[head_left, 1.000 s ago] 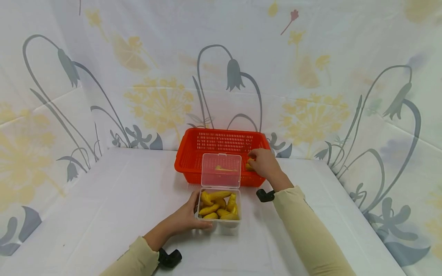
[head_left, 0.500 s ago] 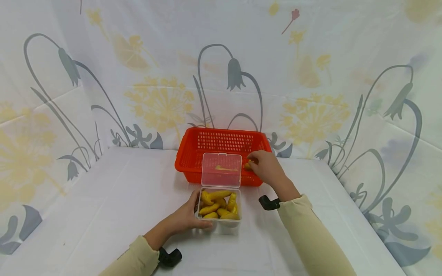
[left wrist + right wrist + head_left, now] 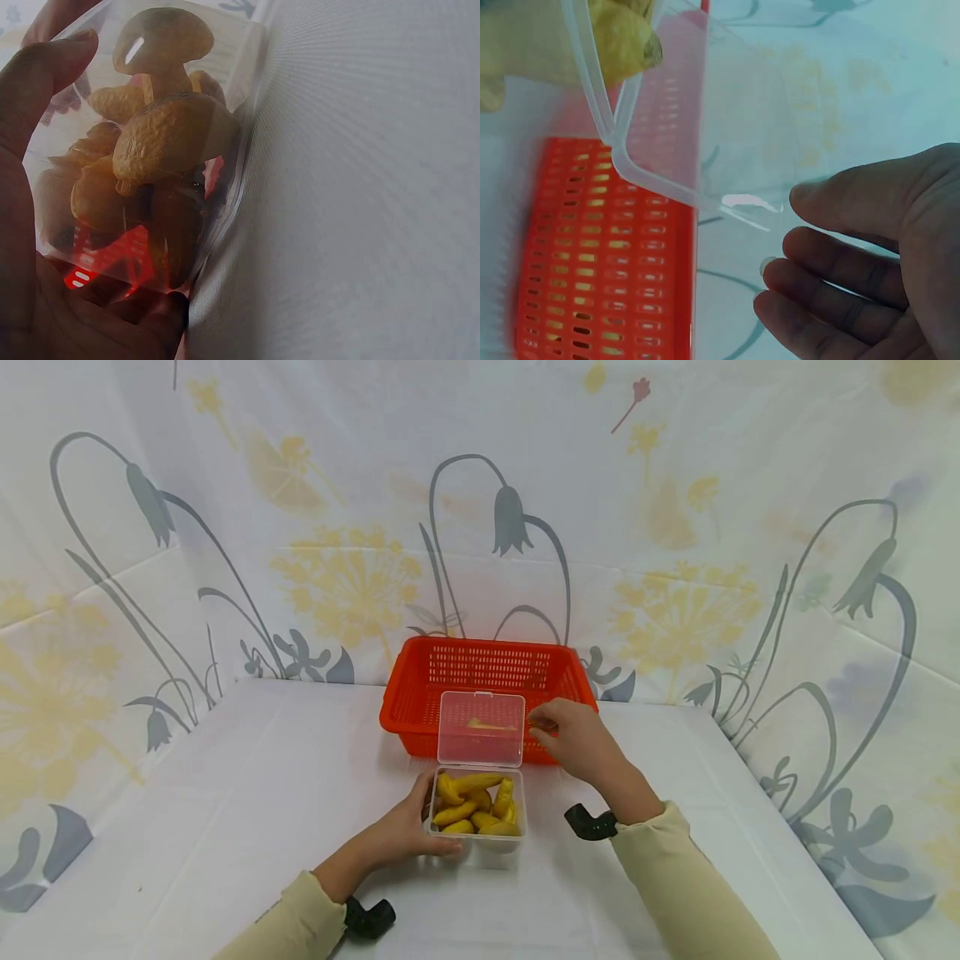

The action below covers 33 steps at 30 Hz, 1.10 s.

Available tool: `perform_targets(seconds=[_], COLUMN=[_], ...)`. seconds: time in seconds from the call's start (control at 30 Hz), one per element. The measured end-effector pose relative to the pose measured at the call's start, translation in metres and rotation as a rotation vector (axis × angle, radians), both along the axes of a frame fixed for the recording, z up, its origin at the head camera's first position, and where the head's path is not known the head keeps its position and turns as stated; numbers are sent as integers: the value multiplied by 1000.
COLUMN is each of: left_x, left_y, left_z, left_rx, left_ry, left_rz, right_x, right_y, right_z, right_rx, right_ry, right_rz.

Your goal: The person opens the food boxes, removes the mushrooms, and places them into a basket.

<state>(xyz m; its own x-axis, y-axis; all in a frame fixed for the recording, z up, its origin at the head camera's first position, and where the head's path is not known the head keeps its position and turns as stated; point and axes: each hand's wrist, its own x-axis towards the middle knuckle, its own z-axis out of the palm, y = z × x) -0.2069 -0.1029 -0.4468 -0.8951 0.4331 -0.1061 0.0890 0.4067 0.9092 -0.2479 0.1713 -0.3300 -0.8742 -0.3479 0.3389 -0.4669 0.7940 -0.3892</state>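
While the left hand (image 3: 401, 835) wraps the left wall of a clear, hinged plastic box (image 3: 480, 838) on the white-covered tabletop (image 3: 285, 793), yellow mushroom-shaped pieces (image 3: 453, 814) lie heaped inside that box. They look light and firm, perhaps a little slippery; I'd pinch one round its narrow stem. The box itself seems light and slightly flexible, its thin raised lid (image 3: 480, 747) the fragile part, so low on the side walls is the surest hold. Beyond the box sits a red perforated plastic basket (image 3: 418, 743). Right of the lid, the right hand (image 3: 573, 739) hangs with fingers loosely bent, a narrow gap under the thumb, holding nothing I can see.
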Motion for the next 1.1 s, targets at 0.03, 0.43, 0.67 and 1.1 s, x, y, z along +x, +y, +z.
perform_targets(seconds=[0.03,0.43,0.67,1.1], left_x=[0,0,1,0], left_y=[0,0,0,0], left_z=[0,0,1,2], left_rx=[2,6,-2,-1], left_ry=[0,-7,-7,-18], left_rz=[-1,7,8,9], right_x=[2,19,22,26], right_y=[-1,-11,-16,-25], right_z=[0,-11,-20,-26], right_rx=[4,80,124,254], right_ry=[0,-21,-16,-122], right_rz=[12,177,287,309])
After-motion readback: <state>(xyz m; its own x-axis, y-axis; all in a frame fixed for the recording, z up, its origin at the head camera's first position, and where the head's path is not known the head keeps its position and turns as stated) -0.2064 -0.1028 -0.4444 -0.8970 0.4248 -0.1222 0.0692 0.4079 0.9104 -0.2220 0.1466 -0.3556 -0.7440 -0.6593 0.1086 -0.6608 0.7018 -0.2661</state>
